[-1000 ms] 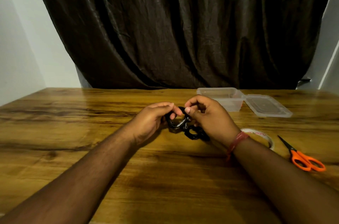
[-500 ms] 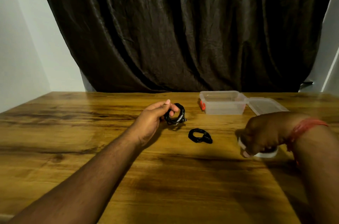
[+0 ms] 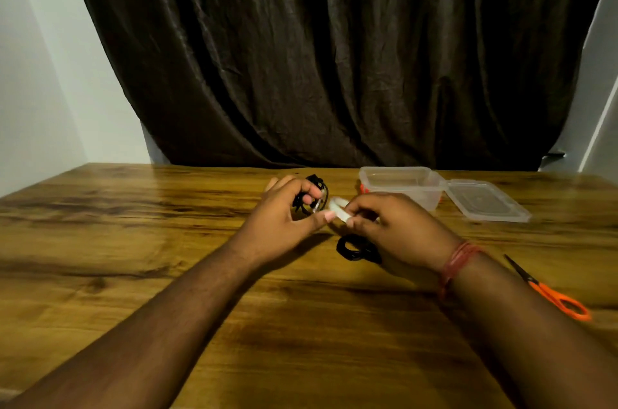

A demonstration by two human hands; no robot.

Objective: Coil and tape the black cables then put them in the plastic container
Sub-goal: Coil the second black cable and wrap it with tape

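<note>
Wooden tabletop [image 3: 133,258], glossy grain; dark curtain [image 3: 317,57] and pale walls behind. One clear plastic container [image 3: 401,182] just beyond right hand [image 3: 398,231], open; one lid [image 3: 485,204] flat beside it. One pair of orange-handled scissors [image 3: 551,291] right of right wrist. Two black cables: one coiled cable [image 3: 309,199] pinched in curled fingers of left hand [image 3: 284,218], glint on it; second coil [image 3: 356,248] lying flat under right hand. One tape roll [image 3: 337,208], whitish, blurred, pinched by right hand, close against left thumb.
</note>
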